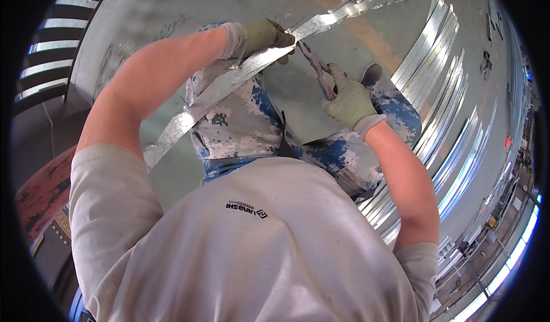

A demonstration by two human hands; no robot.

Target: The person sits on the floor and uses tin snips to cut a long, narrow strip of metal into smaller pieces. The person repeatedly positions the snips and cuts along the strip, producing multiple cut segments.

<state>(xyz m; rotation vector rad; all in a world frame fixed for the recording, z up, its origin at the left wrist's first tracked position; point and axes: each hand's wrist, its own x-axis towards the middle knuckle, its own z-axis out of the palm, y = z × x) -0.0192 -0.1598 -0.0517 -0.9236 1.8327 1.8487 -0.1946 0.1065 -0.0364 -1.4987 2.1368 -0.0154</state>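
A long, shiny sheet-metal strip (224,83) slants across my lap, rising from lower left to upper right. My gloved left hand (264,38) is closed around it near the middle, above my knee. In my gloved right hand (350,97) are tin snips (316,65) with worn reddish handles. Their dark jaws meet the strip's edge right beside my left hand; how far apart the blades stand is too small to tell. Beyond my left hand more shiny strip (326,22) runs on toward the top right, creased and jagged in places.
Many long metal strips (427,52) lie in bundles on the grey floor (321,124) to my right. A dark slatted frame (57,50) stands at the far left, with a worn red curved piece (46,187) below it. Small tools (486,64) lie at the far right.
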